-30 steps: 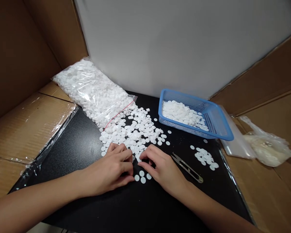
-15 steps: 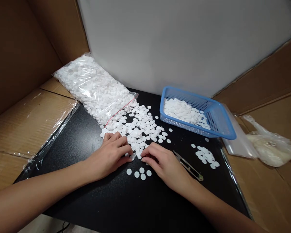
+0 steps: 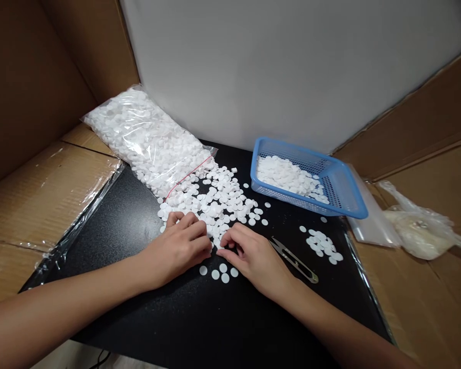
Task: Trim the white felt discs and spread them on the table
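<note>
Small flat white discs (image 3: 225, 197) spill in a loose pile from the mouth of a clear plastic bag (image 3: 149, 138). At the pile's near edge, my left hand (image 3: 182, 248) has curled fingers, thumb and forefinger closed on a white disc mostly hidden by the fingertips. Just right of it, my right hand (image 3: 251, 253) is bent in a pinch, its thumb and forefinger at a white disc (image 3: 217, 244). The fingertips of both hands are close together. Several single discs (image 3: 225, 278) lie flat on the black table (image 3: 200, 318) below the hands.
A blue plastic basket (image 3: 353, 207) holding many white discs stands at the back right. Thread snips (image 3: 297, 264) lie right of my right hand, near a small group of discs (image 3: 325, 245). Clear bags (image 3: 418, 230) rest on cardboard at the far right. Cardboard walls (image 3: 54, 56) flank the table.
My right hand has shifted slightly left, towards my left hand. My left hand remains at the pile's near edge. The whole view has drifted slightly.
</note>
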A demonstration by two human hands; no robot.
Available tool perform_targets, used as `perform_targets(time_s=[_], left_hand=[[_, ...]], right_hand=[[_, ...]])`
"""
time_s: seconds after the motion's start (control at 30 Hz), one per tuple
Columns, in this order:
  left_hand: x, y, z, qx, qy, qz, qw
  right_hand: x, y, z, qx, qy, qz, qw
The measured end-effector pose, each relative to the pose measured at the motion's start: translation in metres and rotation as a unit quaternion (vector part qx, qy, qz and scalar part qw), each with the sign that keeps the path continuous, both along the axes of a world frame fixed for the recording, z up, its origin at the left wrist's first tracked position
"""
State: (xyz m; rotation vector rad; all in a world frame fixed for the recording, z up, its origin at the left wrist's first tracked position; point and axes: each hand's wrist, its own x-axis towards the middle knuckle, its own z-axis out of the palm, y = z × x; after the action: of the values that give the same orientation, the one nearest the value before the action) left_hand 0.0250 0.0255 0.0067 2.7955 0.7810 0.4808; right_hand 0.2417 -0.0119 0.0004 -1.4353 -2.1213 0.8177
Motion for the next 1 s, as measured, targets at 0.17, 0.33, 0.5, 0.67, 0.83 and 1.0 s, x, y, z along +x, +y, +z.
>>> perform_targets(time_s=[0.17,0.33,0.5,0.67,0.83,1.0], left_hand=[[-0.001,-0.002,-0.002,0.048,-0.002,-0.015,0.999],[-0.006,0.002,0.001,-0.034,-0.017,0.007,0.999],[-0.011,0.008,0.004,-0.081,-0.035,0.026,0.996],[-0.011,0.006,0.004,-0.102,-0.013,0.009,0.995],[-0.011,0.006,0.005,-0.136,-0.006,-0.004,0.991],[-0.015,0.015,0.008,-0.171,-0.046,0.027,0.984]], right_hand=[[0.007,-0.001,0.012,-0.084,-0.015,0.037,0.996],[0.018,-0.002,0.018,-0.106,0.0,0.026,0.994],[0.018,-0.005,0.02,-0.104,-0.001,0.033,0.994],[0.012,-0.006,0.019,-0.101,0.025,0.048,0.993],[0.006,0.0,0.008,-0.032,0.014,-0.013,0.999],[-0.003,0.001,0.003,0.0,-0.02,-0.028,0.999]])
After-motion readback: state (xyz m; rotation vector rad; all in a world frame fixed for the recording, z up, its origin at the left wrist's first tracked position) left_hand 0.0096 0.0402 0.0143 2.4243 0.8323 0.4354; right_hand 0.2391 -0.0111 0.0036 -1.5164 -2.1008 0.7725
